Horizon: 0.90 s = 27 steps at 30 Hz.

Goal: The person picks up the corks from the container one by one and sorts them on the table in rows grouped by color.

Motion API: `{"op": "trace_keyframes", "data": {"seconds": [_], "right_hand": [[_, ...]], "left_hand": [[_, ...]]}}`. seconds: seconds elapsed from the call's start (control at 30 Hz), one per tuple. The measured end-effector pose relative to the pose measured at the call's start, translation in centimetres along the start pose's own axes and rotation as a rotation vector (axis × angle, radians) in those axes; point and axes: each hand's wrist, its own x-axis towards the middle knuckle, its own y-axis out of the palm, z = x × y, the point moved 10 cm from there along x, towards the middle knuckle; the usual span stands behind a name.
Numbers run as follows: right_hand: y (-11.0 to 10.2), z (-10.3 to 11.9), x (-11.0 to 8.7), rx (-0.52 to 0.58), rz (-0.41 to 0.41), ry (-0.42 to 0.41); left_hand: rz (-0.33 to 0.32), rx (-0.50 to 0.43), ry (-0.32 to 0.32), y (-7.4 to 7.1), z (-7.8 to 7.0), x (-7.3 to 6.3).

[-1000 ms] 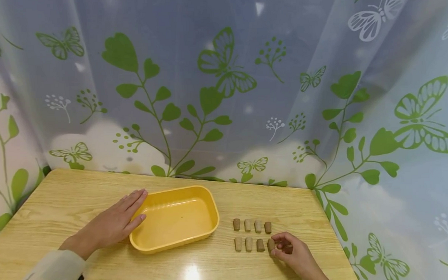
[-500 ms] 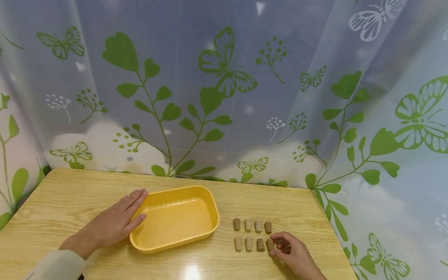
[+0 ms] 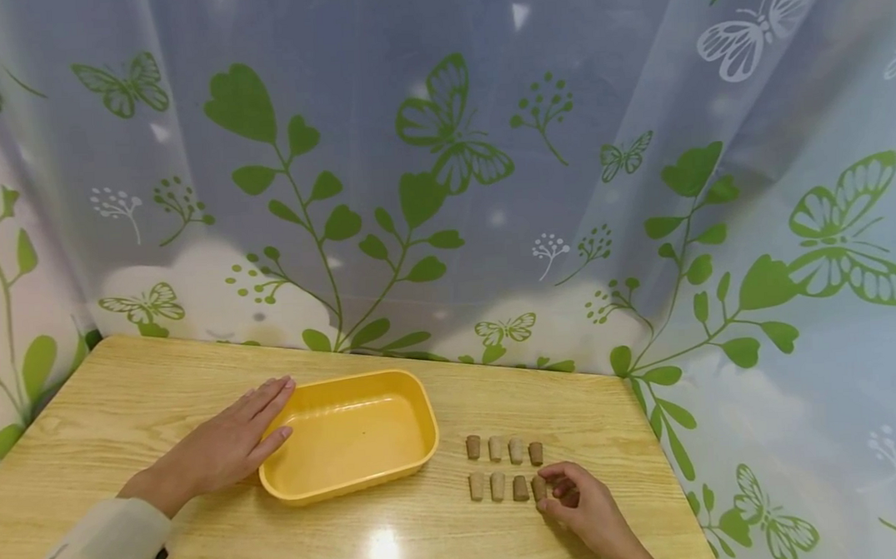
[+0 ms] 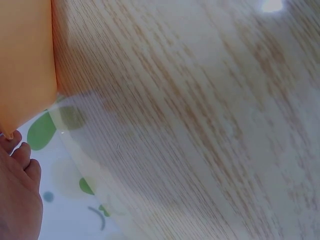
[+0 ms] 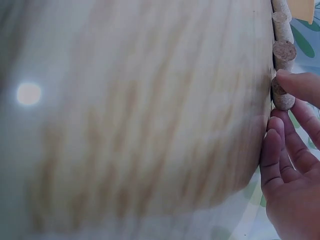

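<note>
My left hand [image 3: 218,444] lies with straight fingers against the left end of a yellow plastic tray [image 3: 422,414], the thumb over its rim. Right of the tray, small tapered cork stoppers lie in two rows, some light and some darker brown. My right hand [image 3: 587,507] pinches the rightmost cork stopper [image 3: 539,488] of the near row between thumb and index finger. Beside it lies a dark cork stopper [image 3: 520,488]. From the right wrist view, the held stopper lies on the table, partly covered by the thumb, close to its neighbour [image 5: 285,52].
The light wooden table [image 3: 429,539] bears the tray and stoppers. A patterned curtain [image 3: 369,191] with green leaves and butterflies stands along the back and both sides. The table's right edge runs close to my right hand.
My right hand has shifted slightly left with the pinched cork stopper, bringing it nearer the dark one beside it. The left hand and the tray have stayed still.
</note>
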Motion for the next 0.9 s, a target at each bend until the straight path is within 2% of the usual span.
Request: {"op": "trace_keyframes", "data": {"seconds": [0.6, 0.9], "right_hand": [[-0.18, 0.09, -0.13, 0.011, -0.018, 0.008], [-0.40, 0.07, -0.30, 0.042, -0.021, 0.012]], "left_hand": [[-0.014, 0.047, 0.013, 0.06, -0.07, 0.22], [-0.021, 0.028, 0.017, -0.06, -0.16, 0.10]]}}
